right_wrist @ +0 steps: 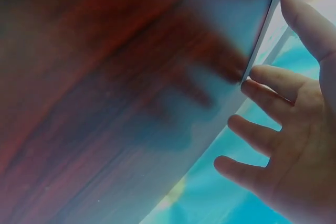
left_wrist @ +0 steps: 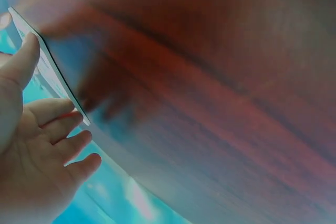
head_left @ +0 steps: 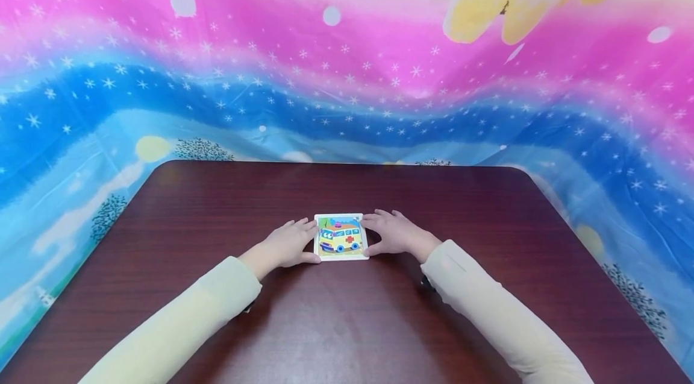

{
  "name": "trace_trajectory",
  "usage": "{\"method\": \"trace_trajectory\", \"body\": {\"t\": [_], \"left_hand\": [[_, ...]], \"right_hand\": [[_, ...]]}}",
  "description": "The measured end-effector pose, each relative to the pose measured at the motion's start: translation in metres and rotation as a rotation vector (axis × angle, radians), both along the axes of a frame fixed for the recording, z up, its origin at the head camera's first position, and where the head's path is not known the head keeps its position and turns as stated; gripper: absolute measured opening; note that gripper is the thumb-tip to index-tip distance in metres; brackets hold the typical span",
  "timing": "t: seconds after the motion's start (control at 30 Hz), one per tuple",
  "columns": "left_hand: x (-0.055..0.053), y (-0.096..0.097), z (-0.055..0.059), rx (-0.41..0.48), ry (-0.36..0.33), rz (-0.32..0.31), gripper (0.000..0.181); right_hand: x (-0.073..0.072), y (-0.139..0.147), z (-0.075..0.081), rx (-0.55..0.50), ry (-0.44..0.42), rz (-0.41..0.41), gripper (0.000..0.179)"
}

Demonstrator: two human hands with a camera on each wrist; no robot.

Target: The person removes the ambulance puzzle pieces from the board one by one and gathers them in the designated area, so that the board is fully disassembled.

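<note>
A small white-framed picture board (head_left: 340, 237) with a yellow cartoon ambulance lies flat on the dark table, picture side up. At its left edge is my left hand (head_left: 289, 243), thumb by the near corner and fingertips by the far one. My right hand (head_left: 393, 232) mirrors this at the right edge. The left wrist view shows the left fingers (left_wrist: 72, 148) spread and nearly straight, the thumb and index at the thin board (left_wrist: 50, 59). Similarly extended in the right wrist view are the right fingers (right_wrist: 257, 135), with the index tip against the board's edge.
The reddish-brown table (head_left: 336, 324) has a glossy top that reflects the hands. Behind and along its sides hangs a pink and blue cloth (head_left: 347, 88) with snowflakes. Light sleeves (head_left: 184, 324) cover both forearms.
</note>
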State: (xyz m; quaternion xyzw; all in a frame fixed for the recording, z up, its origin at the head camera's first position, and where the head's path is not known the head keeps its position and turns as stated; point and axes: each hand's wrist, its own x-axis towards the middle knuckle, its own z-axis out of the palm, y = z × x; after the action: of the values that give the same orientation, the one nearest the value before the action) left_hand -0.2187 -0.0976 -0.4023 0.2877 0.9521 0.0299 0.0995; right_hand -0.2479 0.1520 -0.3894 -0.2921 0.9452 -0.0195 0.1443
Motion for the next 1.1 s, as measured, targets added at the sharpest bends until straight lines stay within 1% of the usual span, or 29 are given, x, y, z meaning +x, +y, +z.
{"method": "trace_trajectory", "body": {"t": [0.1,0.27,0.5,0.67,0.87,1.1], "left_hand": [[0.010,0.002,0.000,-0.002,0.017,-0.017,0.074],[0.026,0.003,0.001,-0.009,0.041,-0.039,0.073],[0.049,0.003,0.001,-0.019,0.070,-0.050,0.074],[0.063,0.001,0.000,0.010,0.077,-0.056,0.074],[0.071,0.000,0.000,0.069,0.078,-0.059,0.073],[0.073,-0.001,0.000,0.112,0.083,-0.081,0.071]], "right_hand": [[0.010,0.000,0.001,0.024,0.025,0.025,0.073],[0.026,0.002,0.001,0.028,0.045,0.050,0.073],[0.047,0.007,0.002,-0.006,0.042,0.088,0.073],[0.058,0.009,0.001,-0.028,0.045,0.112,0.073],[0.061,0.012,-0.001,-0.051,0.063,0.142,0.070],[0.060,0.012,0.000,-0.087,0.048,0.123,0.067]]}}
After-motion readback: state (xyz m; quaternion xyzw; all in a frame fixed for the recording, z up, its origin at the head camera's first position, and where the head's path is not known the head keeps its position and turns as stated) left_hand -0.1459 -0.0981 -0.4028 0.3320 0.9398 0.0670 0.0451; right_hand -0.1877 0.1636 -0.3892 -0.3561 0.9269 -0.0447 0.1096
